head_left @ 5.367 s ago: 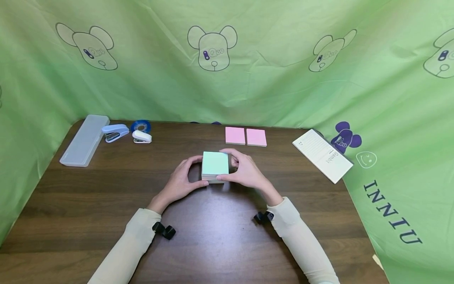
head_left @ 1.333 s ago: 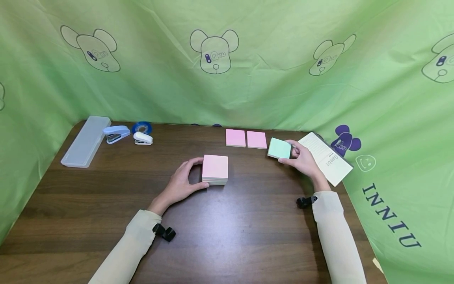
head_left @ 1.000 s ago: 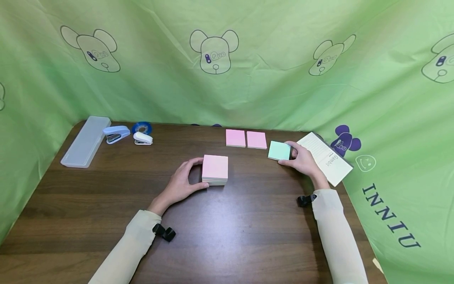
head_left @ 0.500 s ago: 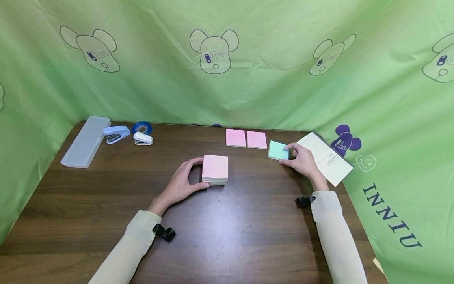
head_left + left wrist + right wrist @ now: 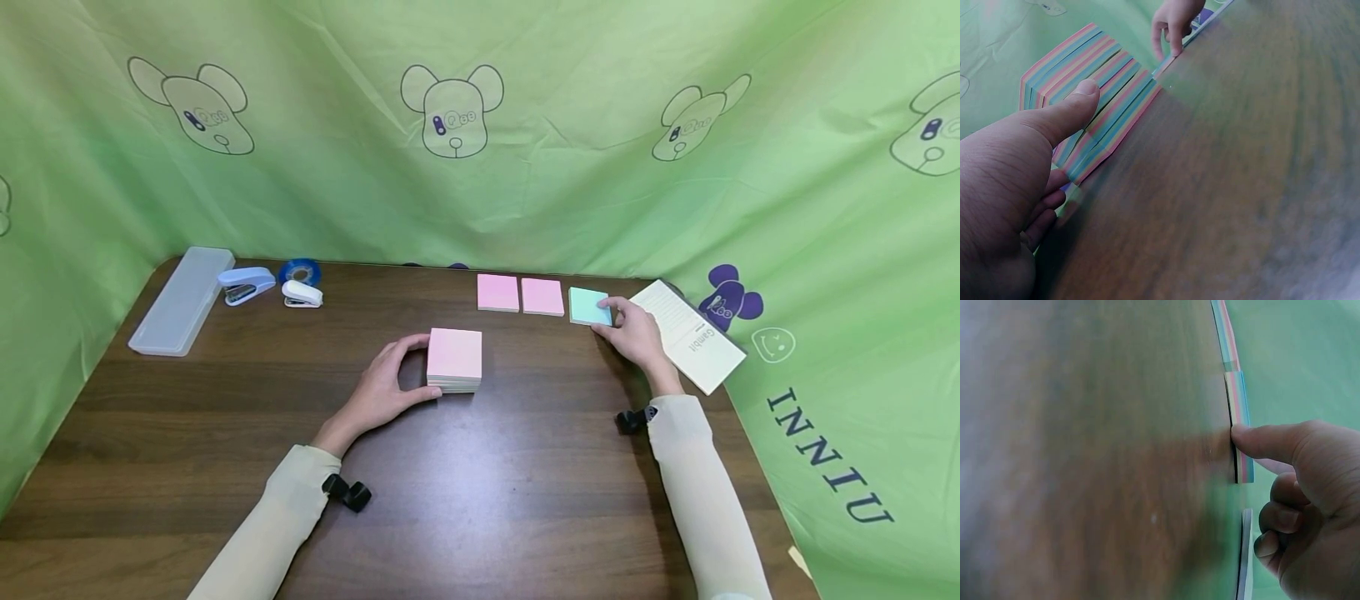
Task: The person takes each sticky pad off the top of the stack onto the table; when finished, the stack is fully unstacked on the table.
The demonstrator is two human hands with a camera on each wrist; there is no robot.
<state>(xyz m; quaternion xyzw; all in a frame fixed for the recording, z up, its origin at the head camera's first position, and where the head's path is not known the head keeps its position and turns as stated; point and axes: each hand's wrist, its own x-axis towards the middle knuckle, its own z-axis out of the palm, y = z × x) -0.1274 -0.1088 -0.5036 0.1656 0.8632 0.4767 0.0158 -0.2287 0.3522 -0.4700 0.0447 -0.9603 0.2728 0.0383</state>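
In the head view, a thick stack of sticky note pads (image 5: pixel 454 354) with a pink top stands mid-table. My left hand (image 5: pixel 378 387) grips its left side, thumb at the front corner and fingers toward the back. Striped pink, blue and yellow edges of the stack (image 5: pixel 1094 59) show in the left wrist view. To the right, a mint-topped sticky note pad (image 5: pixel 587 307) lies flat, pinched by my right hand (image 5: pixel 637 337) with the thumb on its front edge and the index finger over its top. The right wrist view shows that thumb against the pad's layered edge (image 5: pixel 1239 400).
Two pink sticky note pads (image 5: pixel 498 293) lie in line left of the mint one. A Gambit notepad (image 5: pixel 690 335) sits beside the right hand. At back left are a translucent case (image 5: pixel 182 302), blue stapler (image 5: pixel 247 283), white stapler (image 5: pixel 302 293) and blue tape roll (image 5: pixel 299 271).
The mint pad has gone from the top of the stack to the back right, beside the pink pads, and lately slid slightly backward and straightened. The left hand has stayed at the stack.
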